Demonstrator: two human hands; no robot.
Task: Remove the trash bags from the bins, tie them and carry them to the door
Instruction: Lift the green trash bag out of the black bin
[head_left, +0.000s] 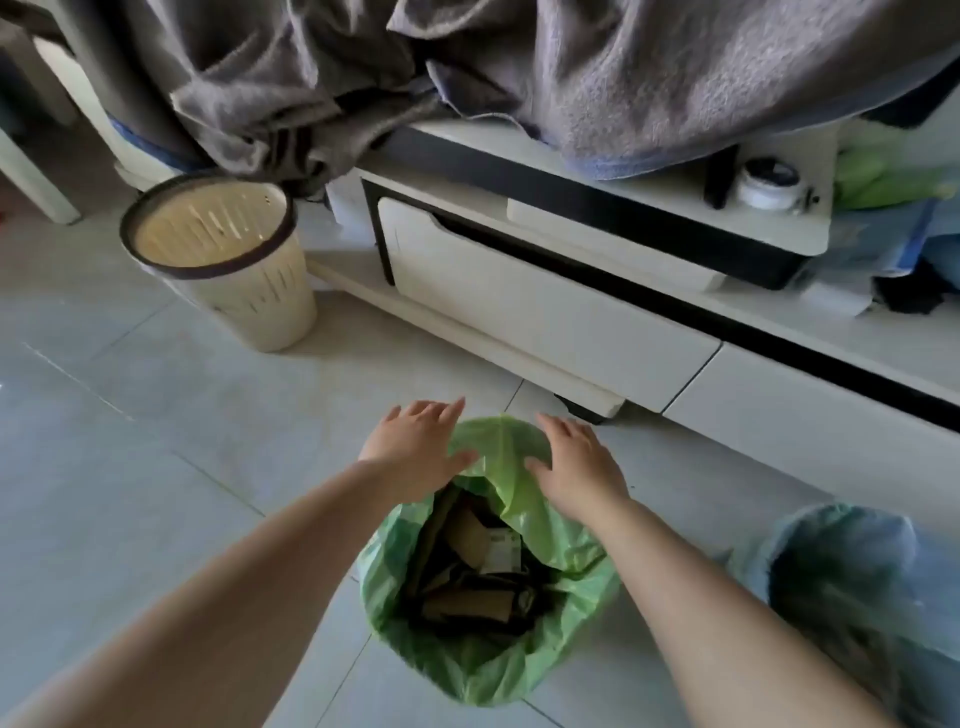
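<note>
A green trash bag (519, 660) stands open on the tiled floor right below me, with cardboard scraps and dark rubbish inside. My left hand (415, 447) hovers flat over the far left of its mouth, fingers spread. My right hand (579, 470) lies over the far right of the rim, fingers apart, touching or just above the plastic. Neither hand grips anything. A cream slatted bin (234, 291) with a dark rim stands bare, without a bag, at the far left. A blue trash bag (852, 571), open and filled, sits at the lower right.
A low white cabinet (545, 322) with drawers runs from centre to right behind the green bag. A grey blanket (623, 78) drapes over its top. A small white jar (769, 182) and green and blue plastic bags sit at the far right. Pale floor tiles stretch to the left.
</note>
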